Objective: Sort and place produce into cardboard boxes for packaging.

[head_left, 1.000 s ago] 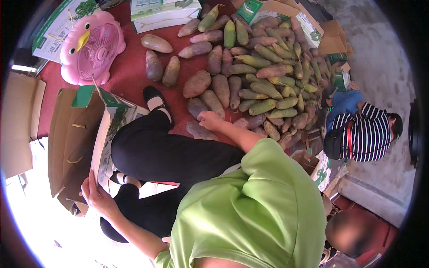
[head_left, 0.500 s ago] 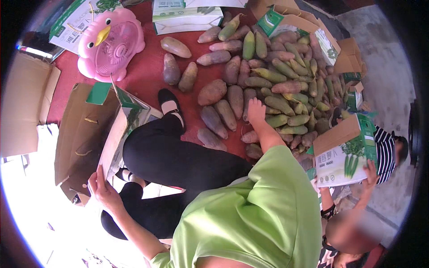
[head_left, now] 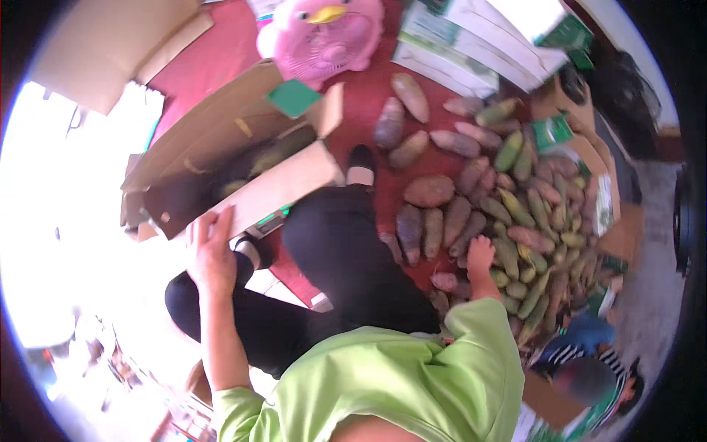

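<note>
My left hand (head_left: 213, 254) grips the near edge of an open cardboard box (head_left: 283, 188), which stands tilted beside my legs. Inside the box, a few long greenish radishes (head_left: 283, 151) show in shadow. My right hand (head_left: 481, 254) reaches down to the left side of a large radish pile (head_left: 545, 221). Its fingers are curled at a dark brownish radish (head_left: 467, 234); their undersides are hidden. Green and reddish-brown radishes lie crowded around that hand. Several loose ones, such as a purplish radish (head_left: 410, 232), lie between the pile and my knee.
A pink bird-shaped fan (head_left: 324, 44) stands at the far side on the red floor covering (head_left: 221, 48). White-and-green cartons (head_left: 449, 51) are stacked to its right. Another open carton (head_left: 589, 155) borders the pile. A person in stripes (head_left: 615, 368) is at the lower right.
My view has swung, so the box, fan and pile sit elsewhere in the picture. Radishes now show inside the box. My right hand stays among the radishes. The carton held up at right has dropped lower.
</note>
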Motion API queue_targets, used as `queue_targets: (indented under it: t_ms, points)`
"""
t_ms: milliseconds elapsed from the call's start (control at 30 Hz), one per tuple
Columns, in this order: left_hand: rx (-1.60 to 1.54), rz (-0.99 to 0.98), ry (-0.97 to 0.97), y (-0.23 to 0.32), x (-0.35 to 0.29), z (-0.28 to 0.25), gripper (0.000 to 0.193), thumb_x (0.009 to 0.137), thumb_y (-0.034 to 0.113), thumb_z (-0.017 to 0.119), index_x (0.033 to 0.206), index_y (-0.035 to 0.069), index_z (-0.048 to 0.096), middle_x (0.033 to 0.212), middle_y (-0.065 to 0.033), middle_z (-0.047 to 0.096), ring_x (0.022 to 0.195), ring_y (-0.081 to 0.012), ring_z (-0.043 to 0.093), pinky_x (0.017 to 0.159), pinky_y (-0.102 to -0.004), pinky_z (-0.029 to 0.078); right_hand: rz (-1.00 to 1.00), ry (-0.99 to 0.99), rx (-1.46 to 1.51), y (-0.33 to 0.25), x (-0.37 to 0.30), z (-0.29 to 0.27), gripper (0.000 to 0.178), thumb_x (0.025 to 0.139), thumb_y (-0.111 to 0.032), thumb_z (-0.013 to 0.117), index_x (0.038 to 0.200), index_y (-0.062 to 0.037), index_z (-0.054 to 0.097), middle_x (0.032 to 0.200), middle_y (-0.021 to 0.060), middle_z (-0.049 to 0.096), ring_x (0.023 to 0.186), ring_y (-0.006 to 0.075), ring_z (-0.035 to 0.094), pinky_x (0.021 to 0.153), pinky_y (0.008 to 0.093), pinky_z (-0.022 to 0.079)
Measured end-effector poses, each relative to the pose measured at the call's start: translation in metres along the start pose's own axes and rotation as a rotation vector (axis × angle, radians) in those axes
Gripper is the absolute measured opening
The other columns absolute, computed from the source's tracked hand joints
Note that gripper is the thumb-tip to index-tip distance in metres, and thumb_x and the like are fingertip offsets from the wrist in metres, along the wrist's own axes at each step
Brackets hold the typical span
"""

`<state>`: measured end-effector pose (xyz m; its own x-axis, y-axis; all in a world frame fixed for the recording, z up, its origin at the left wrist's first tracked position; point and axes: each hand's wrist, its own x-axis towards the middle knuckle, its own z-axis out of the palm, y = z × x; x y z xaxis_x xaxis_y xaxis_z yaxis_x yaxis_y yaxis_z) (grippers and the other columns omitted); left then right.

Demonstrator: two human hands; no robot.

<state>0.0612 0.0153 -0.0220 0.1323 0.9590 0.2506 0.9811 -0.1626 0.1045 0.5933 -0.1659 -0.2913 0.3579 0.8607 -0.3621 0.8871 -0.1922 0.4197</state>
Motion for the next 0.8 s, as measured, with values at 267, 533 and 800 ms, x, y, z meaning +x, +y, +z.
queue_targets:
  t_ms: [267, 533, 800]
  points:
    - [-0.012, 0.016, -0.005, -0.003, 0.001, -0.006, 0.041, 0.068, -0.001, 0.059, 0.104, 0.014, 0.068, 0.09, -0.004, 0.057, 0.088, -0.0241, 0.058, 0.076, -0.0365, 0.048, 0.022, -0.019, 0.267, 0.015, -0.011, -0.037, 0.029, 0.083, -0.013, 0.059, 0.112, -0.0086, 0.054, 0.11, 0.0103, 0.056, 0.106, 0.0297, 0.052, 0.084, 0.0453, 0.045]
    - [-0.064, 0.047, -0.017, -0.003, 0.001, -0.009, 0.037, 0.071, 0.004, 0.057, 0.106, 0.014, 0.066, 0.09, -0.0027, 0.057, 0.086, -0.0232, 0.058, 0.074, -0.0365, 0.047, 0.119, 0.229, 0.82, 0.022, 0.013, -0.1, 0.055, 0.08, -0.007, 0.067, 0.129, 0.0008, 0.045, 0.127, 0.0184, 0.051, 0.117, 0.0331, 0.049, 0.098, 0.0386, 0.039]
    - [-0.095, 0.068, -0.009, -0.01, -0.003, -0.012, 0.036, 0.073, 0.005, 0.055, 0.107, 0.012, 0.064, 0.092, -0.0039, 0.057, 0.089, -0.0242, 0.057, 0.077, -0.0375, 0.047, -0.016, 0.603, 1.656, 0.002, 0.021, -0.299, 0.048, 0.086, -0.001, 0.059, 0.131, 0.0035, 0.042, 0.127, 0.0116, 0.051, 0.112, 0.0195, 0.051, 0.098, 0.0318, 0.038]
